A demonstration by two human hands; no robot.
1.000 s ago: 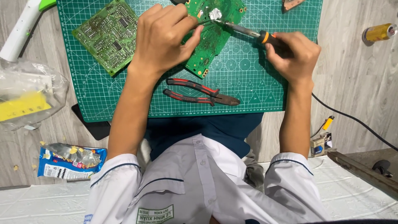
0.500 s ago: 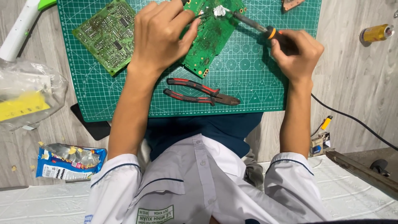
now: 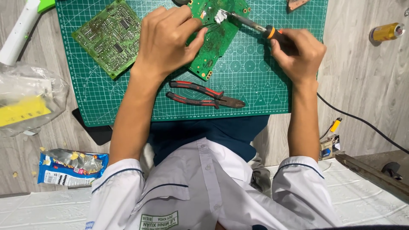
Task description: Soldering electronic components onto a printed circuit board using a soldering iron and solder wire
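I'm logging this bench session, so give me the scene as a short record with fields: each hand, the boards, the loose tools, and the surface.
Left hand: left hand presses on the circuit board, pinching what looks like thin tweezers
Right hand: right hand grips the soldering iron, tip on a silvery spot on that board
Second board: second circuit board lies untouched, to the left
Loose tool: red-handled pliers near the mat's front edge
Surface: green cutting mat

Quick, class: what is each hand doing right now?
Left hand: closed, pinching thin tweezers over the circuit board.
Right hand: closed around the soldering iron.
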